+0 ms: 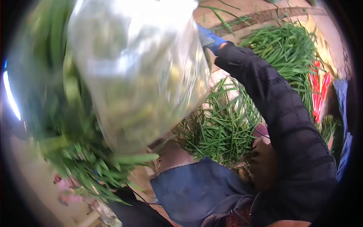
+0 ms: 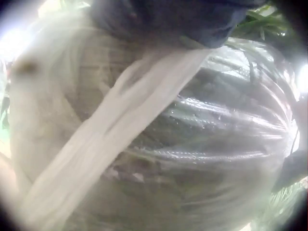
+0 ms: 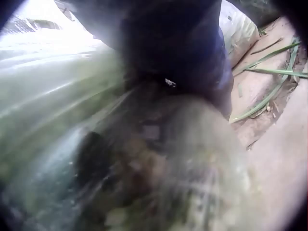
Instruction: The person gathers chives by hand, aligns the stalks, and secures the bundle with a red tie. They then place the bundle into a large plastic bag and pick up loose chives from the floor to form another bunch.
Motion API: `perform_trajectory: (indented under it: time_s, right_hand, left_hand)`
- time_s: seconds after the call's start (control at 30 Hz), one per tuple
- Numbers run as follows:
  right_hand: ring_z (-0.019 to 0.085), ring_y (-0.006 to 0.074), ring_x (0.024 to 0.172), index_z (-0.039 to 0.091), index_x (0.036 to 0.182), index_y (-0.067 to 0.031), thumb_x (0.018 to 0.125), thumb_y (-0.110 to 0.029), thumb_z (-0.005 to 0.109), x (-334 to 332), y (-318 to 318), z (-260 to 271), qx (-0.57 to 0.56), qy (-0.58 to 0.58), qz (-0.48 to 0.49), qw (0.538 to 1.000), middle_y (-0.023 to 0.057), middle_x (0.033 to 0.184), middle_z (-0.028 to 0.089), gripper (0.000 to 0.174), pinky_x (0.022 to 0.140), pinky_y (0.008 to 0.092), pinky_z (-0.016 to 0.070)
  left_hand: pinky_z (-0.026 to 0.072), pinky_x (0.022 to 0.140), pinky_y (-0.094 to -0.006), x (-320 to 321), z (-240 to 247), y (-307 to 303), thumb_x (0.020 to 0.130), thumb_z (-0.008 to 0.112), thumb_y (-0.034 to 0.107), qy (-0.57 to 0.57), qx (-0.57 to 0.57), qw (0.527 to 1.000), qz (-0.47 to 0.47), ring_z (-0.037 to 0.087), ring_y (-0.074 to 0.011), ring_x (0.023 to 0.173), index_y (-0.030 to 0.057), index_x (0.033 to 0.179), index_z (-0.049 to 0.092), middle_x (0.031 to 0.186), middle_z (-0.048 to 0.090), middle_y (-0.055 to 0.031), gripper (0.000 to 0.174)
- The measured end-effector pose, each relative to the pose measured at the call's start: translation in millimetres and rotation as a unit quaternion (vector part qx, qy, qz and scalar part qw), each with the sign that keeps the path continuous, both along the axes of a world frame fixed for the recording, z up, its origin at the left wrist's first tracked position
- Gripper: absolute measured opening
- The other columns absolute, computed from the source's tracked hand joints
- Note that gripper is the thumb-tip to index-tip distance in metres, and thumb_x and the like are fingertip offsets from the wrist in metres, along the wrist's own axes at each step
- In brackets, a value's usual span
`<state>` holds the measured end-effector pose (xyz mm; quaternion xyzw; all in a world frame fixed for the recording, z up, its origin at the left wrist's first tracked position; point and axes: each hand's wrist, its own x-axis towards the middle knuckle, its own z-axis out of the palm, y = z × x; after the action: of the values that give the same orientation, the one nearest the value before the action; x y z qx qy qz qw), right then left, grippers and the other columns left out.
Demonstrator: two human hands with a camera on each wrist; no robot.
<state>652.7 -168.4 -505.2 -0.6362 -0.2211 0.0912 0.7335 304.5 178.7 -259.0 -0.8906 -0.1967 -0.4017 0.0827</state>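
Note:
A large clear plastic bag (image 1: 147, 79) with blurred green and yellowish contents fills the upper middle of the head view, raised close to the camera. My right hand (image 1: 213, 41), in a blue glove, holds the bag at its right edge; its fingertips are hidden. Folds of the bag (image 3: 57, 91) run towards the dark blue glove (image 3: 168, 43) in the right wrist view. The left wrist view has a dark blue shape (image 2: 168, 19), seemingly my left hand, against the bag (image 2: 216, 125); its fingers cannot be made out. A whitish strip (image 2: 110, 125) crosses the bag.
Long green leaves (image 1: 75, 151) stand in a mass on the left. Loose cut leaves (image 1: 227, 125) lie below the right arm, with a larger heap (image 1: 283, 49) beyond it. Red strips (image 1: 318, 89) and a blue plastic piece (image 1: 342, 121) are at the right.

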Motion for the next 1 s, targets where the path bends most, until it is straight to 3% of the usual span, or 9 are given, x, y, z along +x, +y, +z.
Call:
perform_trajectory:
  time_s: [0.07,0.33,0.63,0.7,0.83,0.87,0.9,0.97,1.0]
  right_hand:
    - [0.05,0.0193,0.108,0.049,0.126,-0.0009,0.095,-0.042,0.043,15.3,0.5,-24.2,0.081,0.033,-0.012,0.996,0.0106,0.12,0.055,0.052,0.096,0.0309,0.0373]
    - [0.053,0.0147,0.089,0.047,0.122,0.0031,0.093,-0.031,0.046,-2.2,-9.8,13.9,0.022,0.13,-0.023,0.991,0.0102,0.108,0.057,0.045,0.078,0.0279,0.0446]
    - [0.051,0.0156,0.101,0.047,0.125,0.0011,0.094,-0.033,0.047,-3.4,-4.0,0.8,0.083,0.166,-0.016,0.982,0.0095,0.112,0.057,0.046,0.089,0.0283,0.0408]
    - [0.05,0.0171,0.109,0.046,0.126,0.0009,0.094,-0.036,0.046,-18.2,-4.1,12.5,0.029,0.138,-0.067,0.988,0.0118,0.122,0.055,0.049,0.093,0.0288,0.0392]
    - [0.048,0.0218,0.119,0.037,0.136,0.0018,0.095,-0.041,0.045,-6.7,-18.5,-10.4,-0.001,0.135,0.024,0.991,0.0167,0.131,0.049,0.06,0.098,0.0298,0.0366]
    - [0.047,0.0239,0.121,0.033,0.138,0.0023,0.094,-0.041,0.046,20.2,-20.9,-57.7,-0.018,0.087,0.036,0.995,0.0188,0.132,0.049,0.063,0.1,0.0306,0.0351]
    - [0.047,0.0239,0.121,0.033,0.138,0.0023,0.094,-0.041,0.046,11.1,-28.6,-35.3,-0.021,0.081,0.039,0.996,0.0188,0.132,0.049,0.063,0.1,0.0306,0.0351]
    - [0.047,0.0247,0.121,0.036,0.137,0.0034,0.092,-0.041,0.048,-15.7,-58.7,18.2,-0.251,-0.032,-0.056,0.966,0.0197,0.132,0.049,0.064,0.101,0.0309,0.0347]
    - [0.048,0.0246,0.12,0.039,0.134,0.0046,0.09,-0.041,0.051,-31.6,-73.6,37.6,-0.203,-0.017,-0.043,0.978,0.0207,0.131,0.049,0.065,0.101,0.0311,0.0356]
  left_hand:
    - [0.0141,0.112,-0.0492,10.0,7.4,5.2,0.085,0.059,0.03,0.007,-0.009,1.0,-0.012,0.02,-0.0373,0.137,0.0014,0.143,0.021,0.148,0.02,-0.0213,0.075]
    - [0.0142,0.112,-0.0492,74.3,39.5,34.5,0.085,0.059,0.03,0.071,-0.049,0.995,-0.05,0.021,-0.0359,0.137,0.002,0.143,0.023,0.148,0.022,-0.0203,0.074]
    - [0.0143,0.112,-0.0492,37.2,14.8,6.9,0.084,0.058,0.03,0.064,-0.036,0.997,-0.035,0.022,-0.0343,0.137,0.0026,0.143,0.025,0.148,0.024,-0.0192,0.072]
    - [0.0143,0.112,-0.0492,27.3,5.5,-0.5,0.084,0.058,0.03,0.055,-0.031,0.997,-0.036,0.022,-0.0339,0.137,0.0028,0.143,0.025,0.148,0.024,-0.0189,0.072]
    - [0.0144,0.112,-0.0491,14.9,-1.6,-11.5,0.084,0.058,0.029,0.04,-0.023,0.998,-0.044,0.023,-0.0332,0.137,0.0031,0.142,0.026,0.148,0.025,-0.0184,0.072]
    - [0.0144,0.112,-0.0491,10.0,-3.9,-15.6,0.084,0.058,0.029,0.036,-0.024,0.998,-0.046,0.023,-0.033,0.137,0.0032,0.142,0.026,0.148,0.025,-0.0183,0.071]
    - [0.0144,0.112,-0.0491,5.7,-5.1,-20.1,0.084,0.058,0.029,0.033,-0.024,0.998,-0.049,0.023,-0.0328,0.137,0.0032,0.142,0.027,0.148,0.026,-0.0181,0.071]
    - [0.0144,0.112,-0.0491,-0.6,-9.4,-27.6,0.084,0.058,0.029,0.027,-0.028,0.997,-0.059,0.024,-0.0325,0.137,0.0034,0.142,0.027,0.148,0.026,-0.0179,0.071]
    - [0.0144,0.112,-0.0491,-1.3,-9.9,-33.2,0.084,0.058,0.029,0.022,-0.032,0.997,-0.068,0.024,-0.0323,0.137,0.0035,0.142,0.027,0.147,0.026,-0.0178,0.071]
